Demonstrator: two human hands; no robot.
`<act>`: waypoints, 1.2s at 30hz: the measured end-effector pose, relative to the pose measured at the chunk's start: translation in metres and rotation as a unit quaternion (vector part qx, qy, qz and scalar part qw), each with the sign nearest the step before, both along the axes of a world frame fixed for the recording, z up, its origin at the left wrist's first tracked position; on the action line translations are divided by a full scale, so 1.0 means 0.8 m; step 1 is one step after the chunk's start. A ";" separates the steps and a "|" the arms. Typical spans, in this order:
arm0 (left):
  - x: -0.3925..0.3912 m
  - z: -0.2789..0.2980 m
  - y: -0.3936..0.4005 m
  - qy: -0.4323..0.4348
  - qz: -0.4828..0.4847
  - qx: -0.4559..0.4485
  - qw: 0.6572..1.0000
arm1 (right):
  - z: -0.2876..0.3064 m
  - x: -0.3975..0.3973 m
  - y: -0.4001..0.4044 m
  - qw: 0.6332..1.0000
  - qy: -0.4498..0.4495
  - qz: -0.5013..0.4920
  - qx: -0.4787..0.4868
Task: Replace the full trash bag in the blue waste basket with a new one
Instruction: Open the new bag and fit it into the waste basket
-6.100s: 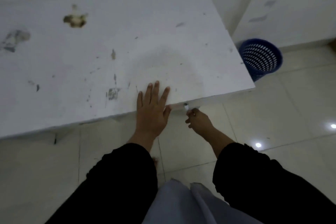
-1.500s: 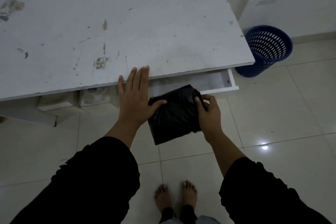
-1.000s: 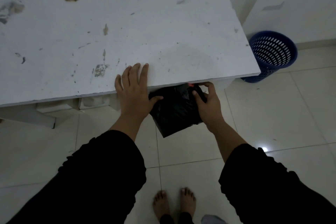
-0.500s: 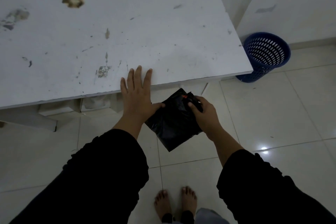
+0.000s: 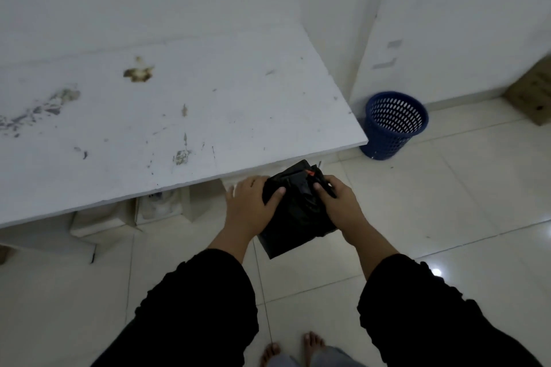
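I hold the folded black plastic trash bag point(image 5: 293, 211) between my hands, left hand point(image 5: 250, 205) and right hand point(image 5: 338, 204) gripping its sides; the blue perforated plastic waste basket point(image 5: 393, 125) stands well apart beside the scuffed white table point(image 5: 179, 104); no readable writing.

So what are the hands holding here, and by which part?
A folded black trash bag: left hand grips its left edge, right hand its upper right side.
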State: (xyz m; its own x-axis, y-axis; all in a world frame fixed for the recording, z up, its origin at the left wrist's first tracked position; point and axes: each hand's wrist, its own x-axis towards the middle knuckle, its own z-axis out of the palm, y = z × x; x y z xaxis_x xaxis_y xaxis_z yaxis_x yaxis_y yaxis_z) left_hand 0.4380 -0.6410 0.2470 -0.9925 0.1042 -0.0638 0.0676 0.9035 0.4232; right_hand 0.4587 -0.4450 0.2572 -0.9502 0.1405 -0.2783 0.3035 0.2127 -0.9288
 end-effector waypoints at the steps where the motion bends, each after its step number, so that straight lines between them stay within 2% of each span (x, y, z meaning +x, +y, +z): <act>1: 0.001 0.008 0.005 -0.019 0.001 0.040 0.999 | 0.012 0.002 0.004 1.000 0.002 0.004 0.001; 3: 0.002 0.020 0.016 -0.043 -0.005 0.094 0.995 | 0.031 0.007 0.012 1.000 -0.008 0.010 0.016; 5: 0.003 0.032 0.029 -0.033 -0.005 0.097 0.995 | 0.046 0.013 0.023 0.999 -0.025 -0.001 0.039; 7: 0.004 0.046 0.048 0.040 0.000 0.080 0.996 | 0.056 0.020 0.035 0.997 -0.031 -0.044 0.050; 9: 0.008 0.063 0.074 0.096 0.008 0.109 0.989 | 0.062 0.027 0.050 0.994 -0.026 -0.096 0.049; 10: 0.011 0.073 0.089 0.080 0.013 0.142 0.987 | 0.065 0.030 0.058 0.992 -0.022 -0.117 0.043; 12: 0.016 0.090 0.122 -0.007 0.018 0.206 0.978 | 0.068 0.034 0.074 0.990 -0.019 -0.138 0.015; 14: 0.018 0.101 0.154 -0.061 0.002 0.230 0.971 | 0.072 0.036 0.090 0.991 -0.019 -0.132 -0.025; 18: 0.005 0.105 0.206 -0.044 -0.034 0.212 0.976 | 0.076 0.037 0.130 0.990 -0.008 -0.128 -0.062; 22: -0.019 0.098 0.258 -0.079 -0.051 0.243 0.966 | 0.075 0.033 0.194 0.988 -0.016 -0.142 -0.066; 27: -0.041 0.093 0.346 -0.126 -0.064 0.267 0.953 | 0.076 0.021 0.291 0.983 -0.018 -0.172 0.065; 31: -0.059 0.094 0.417 -0.167 -0.059 0.310 0.934 | 0.086 0.003 0.368 0.979 -0.024 -0.184 0.078; 36: -0.091 0.092 0.495 -0.204 -0.025 0.336 0.919 | 0.099 -0.024 0.441 0.977 0.041 -0.143 0.150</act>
State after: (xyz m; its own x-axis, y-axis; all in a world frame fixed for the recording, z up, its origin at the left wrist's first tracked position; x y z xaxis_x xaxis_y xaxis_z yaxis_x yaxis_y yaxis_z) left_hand 0.3649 -0.2452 0.3207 -0.8927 0.3015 -0.3349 -0.1864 0.4296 0.8836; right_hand 0.4397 -0.0924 0.3367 -0.8773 0.4674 -0.1093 0.3182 0.3959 -0.8614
